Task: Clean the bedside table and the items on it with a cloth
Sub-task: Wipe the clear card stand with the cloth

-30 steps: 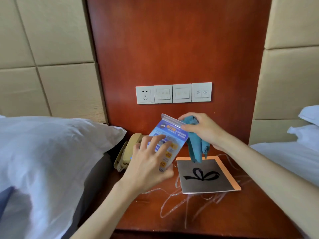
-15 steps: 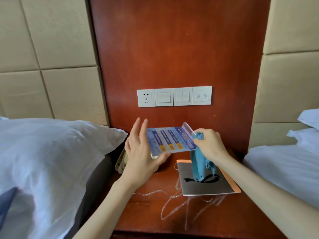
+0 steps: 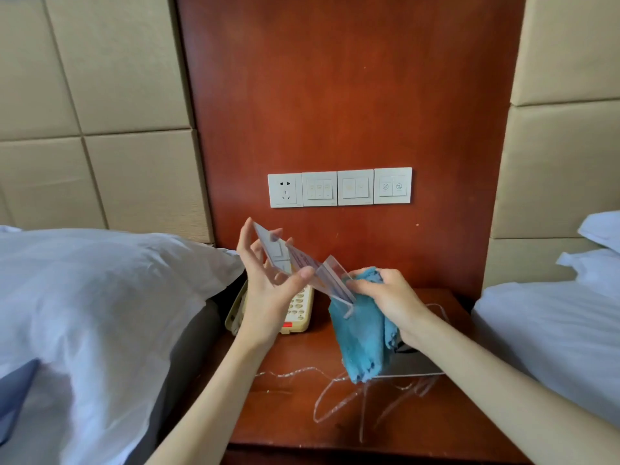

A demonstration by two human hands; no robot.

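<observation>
**Item in hand: sign** (image 3: 303, 263). A clear acrylic card holder with a blue printed insert. It is held in the air above the table (image 3: 295, 417), tilted, with its bent foot lowest, and it touches no surface.

**Left hand** (image 3: 265, 297). Pinches the sign's upper end, thumb on the front and fingers spread fairly straight behind it.

**Right hand** (image 3: 391, 297). Fingers are curled round a bunched blue cloth (image 3: 365, 333) and press it against the sign's foot. The loose end of the cloth hangs down toward the table.

**On the table:**
- Beige phone (image 3: 298, 308), at the back left, below the left hand.
- Booklet (image 3: 419, 364), mostly hidden behind the cloth.
- Clear stand (image 3: 362, 411), lying near the front edge.

**Progress (judged):**
- The sign appears to be mid-wipe, with the cloth at its foot. Whether its faces are finished cannot be told.
- The phone, booklet, clear stand and tabletop show no contact with the cloth. Whether any of them is already clean cannot be told.
- Likely still to do: finish the sign and set it down, wipe the other items, then wipe the tabletop beneath them.
</observation>
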